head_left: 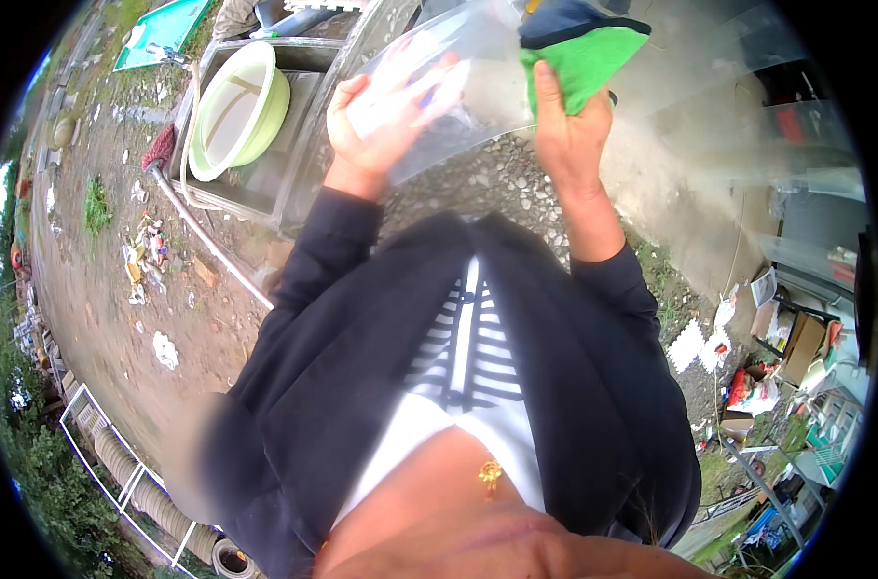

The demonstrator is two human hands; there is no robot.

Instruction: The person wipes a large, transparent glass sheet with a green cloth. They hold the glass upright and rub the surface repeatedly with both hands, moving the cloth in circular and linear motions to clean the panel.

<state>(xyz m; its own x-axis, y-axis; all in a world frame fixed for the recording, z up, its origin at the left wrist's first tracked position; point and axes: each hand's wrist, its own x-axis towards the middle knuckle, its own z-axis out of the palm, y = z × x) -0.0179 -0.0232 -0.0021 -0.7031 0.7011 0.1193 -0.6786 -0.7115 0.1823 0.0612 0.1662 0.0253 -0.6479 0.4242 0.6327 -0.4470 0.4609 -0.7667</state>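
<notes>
My right hand (572, 135) grips a folded cloth (593, 63), bright green with a dark blue part and a black edge. The thumb presses on its green face. To its left, my left hand (376, 130) is raised with thumb and fingers apart. A clear, shiny plastic sheet (487, 92) lies across those fingers, and glare on it blurs their tips. Whether the hand is behind the plastic or inside a fold of it, I cannot tell. The plastic reaches right to the cloth.
A pale green basin (277, 106) tilts in a sink (309, 92) at the left, beside a hose (196, 125). A red-headed mop (159, 147) leans there. Gravel (497, 183) lies under my hands. Cardboard boxes (804, 347) and clutter stand at the right.
</notes>
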